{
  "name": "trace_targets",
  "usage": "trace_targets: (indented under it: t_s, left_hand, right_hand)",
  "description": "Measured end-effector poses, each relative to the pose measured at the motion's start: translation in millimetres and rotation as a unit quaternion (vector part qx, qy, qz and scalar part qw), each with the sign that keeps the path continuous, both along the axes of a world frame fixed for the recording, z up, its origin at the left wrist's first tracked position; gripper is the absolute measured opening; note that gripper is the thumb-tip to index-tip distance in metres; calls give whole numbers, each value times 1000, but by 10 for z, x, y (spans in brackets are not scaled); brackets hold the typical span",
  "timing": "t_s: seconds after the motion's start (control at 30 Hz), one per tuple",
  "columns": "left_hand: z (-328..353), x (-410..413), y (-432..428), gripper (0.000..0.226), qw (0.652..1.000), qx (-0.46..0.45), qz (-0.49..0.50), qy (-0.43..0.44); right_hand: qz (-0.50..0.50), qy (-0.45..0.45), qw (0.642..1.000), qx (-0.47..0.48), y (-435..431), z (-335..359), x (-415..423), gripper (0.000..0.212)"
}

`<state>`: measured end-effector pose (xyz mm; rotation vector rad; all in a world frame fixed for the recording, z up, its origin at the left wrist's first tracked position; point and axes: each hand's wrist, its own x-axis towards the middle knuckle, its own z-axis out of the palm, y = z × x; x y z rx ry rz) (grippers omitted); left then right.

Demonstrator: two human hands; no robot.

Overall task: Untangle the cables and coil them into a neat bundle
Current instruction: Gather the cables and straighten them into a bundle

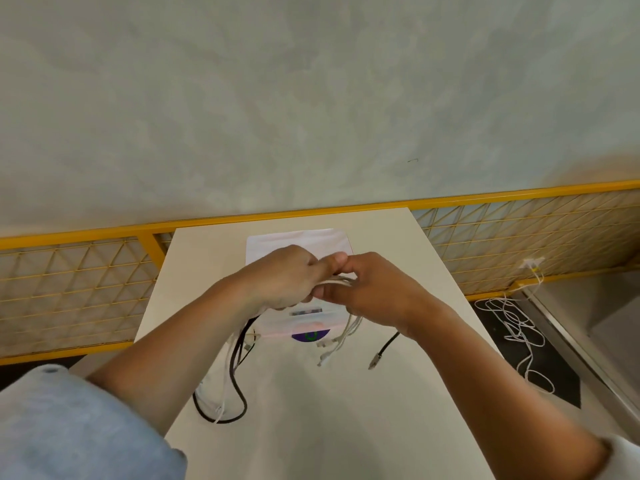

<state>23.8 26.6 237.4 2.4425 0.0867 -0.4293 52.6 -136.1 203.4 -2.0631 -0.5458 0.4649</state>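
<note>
Gripping the white cables (337,279), the left hand (280,277) and right hand (375,289) are pinching them together; they should be easing the black cable (238,372) free slowly, not yanking.

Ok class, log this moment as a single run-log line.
status: coiling unfinished | left hand: grips white cables | right hand: holds same cables | black cable: end lying on table | bag: flat under hands
</note>
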Motion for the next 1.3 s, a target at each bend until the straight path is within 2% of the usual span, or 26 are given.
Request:
trace_targets:
  t_s: [0.1, 0.23, 0.3, 0.43, 0.6, 0.73, 0.93, 1.07, 1.17, 1.3]
  left_hand:
    - [-36, -15, 23, 58, 998, -4, 13, -66]
    - [-44, -78, 140, 52, 989, -92, 16, -117]
    - [-74, -107, 181, 52, 985, -121, 4, -122]
    - [-131, -131, 234, 50, 987, -106, -16, -117]
    - [-59, -112, 154, 65, 995, 28, -77, -61]
    - [-105, -51, -11, 67, 986, 118, -73, -92]
    - [-164, -19, 12, 59, 987, 53, 8, -150]
    - [-152, -30, 57, 64, 985, 2, 45, -164]
    - [-156, -15, 109, 66, 979, -28, 76, -186]
    - [-131, -2, 173, 70, 974, -31, 90, -207]
  right_hand:
    - [46, 78, 996, 18, -156, 111, 16, 18]
    - [78, 192, 977, 52, -386, 55, 77, 30]
    - [82, 211, 972, 66, -425, 32, 75, 33]
    - [51, 160, 984, 54, -381, 41, 56, 26]
    - [25, 119, 992, 27, -248, 66, -2, 19]
    - [34, 78, 996, 37, -117, 82, -38, 13]
    - [35, 93, 989, 111, -196, 116, -55, 16]
    - [-28, 91, 983, 160, -316, 95, 14, 21]
    - [-73, 85, 980, 164, -376, 61, 70, 12]
    - [-113, 57, 983, 134, -452, 45, 113, 26]
